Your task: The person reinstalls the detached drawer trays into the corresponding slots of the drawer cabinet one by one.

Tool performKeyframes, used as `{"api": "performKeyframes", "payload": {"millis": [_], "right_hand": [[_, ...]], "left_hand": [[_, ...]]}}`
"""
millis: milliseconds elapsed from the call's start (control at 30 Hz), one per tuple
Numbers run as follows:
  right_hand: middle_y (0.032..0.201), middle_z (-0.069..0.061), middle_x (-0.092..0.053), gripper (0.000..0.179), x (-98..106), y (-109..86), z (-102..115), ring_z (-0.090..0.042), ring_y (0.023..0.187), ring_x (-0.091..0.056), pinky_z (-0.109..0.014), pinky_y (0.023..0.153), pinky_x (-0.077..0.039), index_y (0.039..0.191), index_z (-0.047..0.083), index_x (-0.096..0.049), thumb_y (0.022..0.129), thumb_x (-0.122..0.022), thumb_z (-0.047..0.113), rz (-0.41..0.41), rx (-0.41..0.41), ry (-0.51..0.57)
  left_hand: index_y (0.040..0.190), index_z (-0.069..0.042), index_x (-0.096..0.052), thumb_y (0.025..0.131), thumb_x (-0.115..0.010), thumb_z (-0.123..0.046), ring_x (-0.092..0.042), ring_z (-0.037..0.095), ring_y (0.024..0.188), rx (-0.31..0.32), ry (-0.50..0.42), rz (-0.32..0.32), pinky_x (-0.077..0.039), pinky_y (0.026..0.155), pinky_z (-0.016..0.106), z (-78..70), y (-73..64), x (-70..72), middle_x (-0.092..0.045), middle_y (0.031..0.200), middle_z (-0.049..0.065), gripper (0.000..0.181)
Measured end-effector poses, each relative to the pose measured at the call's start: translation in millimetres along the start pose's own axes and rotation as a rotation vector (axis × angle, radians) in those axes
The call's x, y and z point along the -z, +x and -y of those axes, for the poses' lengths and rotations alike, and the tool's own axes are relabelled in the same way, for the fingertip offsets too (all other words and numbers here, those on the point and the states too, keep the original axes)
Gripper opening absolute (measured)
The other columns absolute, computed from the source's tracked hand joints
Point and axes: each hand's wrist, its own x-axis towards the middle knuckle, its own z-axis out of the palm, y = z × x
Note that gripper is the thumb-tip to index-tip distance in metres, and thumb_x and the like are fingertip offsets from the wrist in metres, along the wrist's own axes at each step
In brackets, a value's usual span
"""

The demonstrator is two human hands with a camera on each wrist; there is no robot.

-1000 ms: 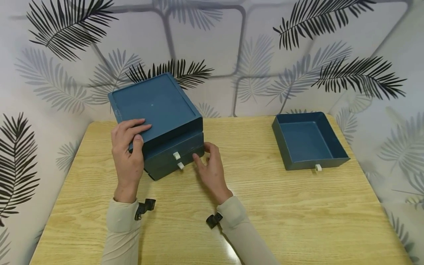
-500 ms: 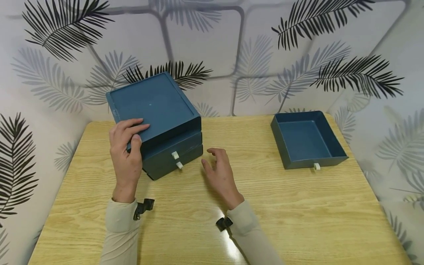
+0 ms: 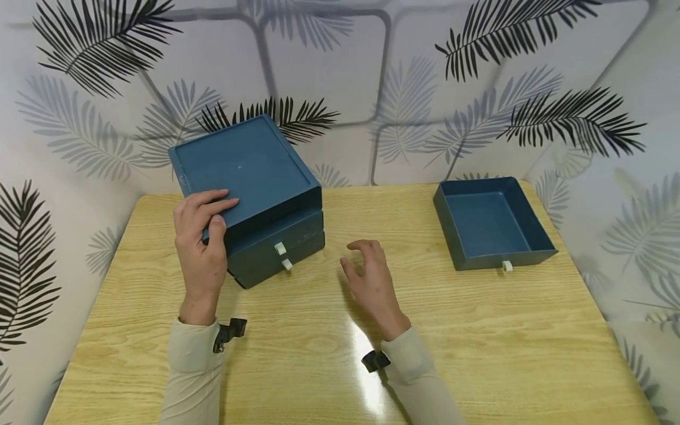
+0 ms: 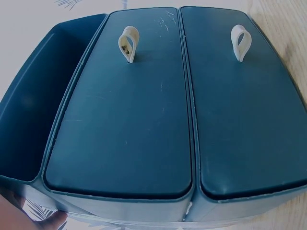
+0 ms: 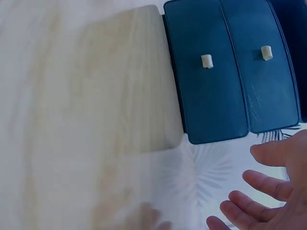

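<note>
A blue desktop drawer cabinet [image 3: 240,168] stands on the table at the left, turned at an angle. Its top compartment [image 4: 33,96] is an open slot, and two drawers with white pull loops [image 3: 280,248] fill the space below. My left hand [image 3: 200,254] rests on the cabinet's front left corner, its fingers lying on the top panel. My right hand [image 3: 372,283] is over the table, apart from the cabinet's right side, with fingers loosely bent and holding nothing. A removed blue drawer [image 3: 507,258] sits at the right; nothing shows inside it.
The light wood table [image 3: 297,360] reaches the patterned backdrop [image 3: 329,77] at its back edge. Dark wrist cameras [image 3: 376,361] are strapped on both sleeves.
My right hand has let go of the cabinet's lower right side and drawn back to the right. The left hand stays on the cabinet, which has hardly moved.
</note>
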Motion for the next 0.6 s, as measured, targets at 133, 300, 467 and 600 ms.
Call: {"api": "performKeyframes", "payload": {"millis": [133,300,467,600], "right_hand": [[0.141,-0.014,-0.051,0.036,9,-2.6,0,-0.036,0.137,-0.052,-0.055,0.11,-0.049,0.134,0.004,-0.061,0.102,-0.066,0.021,-0.013,0.016,-0.011],[0.143,-0.015,-0.05,0.035,20,-6.1,-2,-0.036,0.137,-0.051,-0.055,0.109,-0.049,0.132,0.004,-0.062,0.102,-0.066,0.021,-0.032,0.019,-0.041],[0.143,-0.016,-0.051,0.035,29,-10.0,-7,-0.037,0.137,-0.049,-0.055,0.11,-0.048,0.131,0.001,-0.063,0.102,-0.066,0.02,-0.054,0.018,-0.067],[0.143,-0.017,-0.051,0.035,36,-13.2,-13,-0.038,0.136,-0.049,-0.056,0.11,-0.047,0.13,0.0,-0.064,0.102,-0.065,0.021,-0.08,0.024,-0.07]], "left_hand": [[0.109,0.004,-0.078,0.102,-0.046,-0.005,-0.049,0.036,0.132,-0.013,-0.008,-0.003,-0.029,0.119,0.037,-4.2,-1.6,0.6,-0.068,0.127,0.025,0.035],[0.108,0.005,-0.078,0.101,-0.046,-0.003,-0.049,0.038,0.131,-0.027,-0.021,-0.008,-0.028,0.119,0.037,-11.1,-3.7,1.4,-0.067,0.126,0.027,0.034],[0.108,0.005,-0.078,0.1,-0.046,-0.003,-0.049,0.037,0.132,-0.027,-0.023,-0.01,-0.028,0.119,0.037,-10.9,-6.4,1.7,-0.067,0.126,0.026,0.034],[0.109,0.005,-0.078,0.101,-0.046,-0.004,-0.049,0.037,0.132,-0.025,-0.02,-0.009,-0.029,0.119,0.037,-10.8,-7.4,1.8,-0.067,0.127,0.026,0.034]]}}
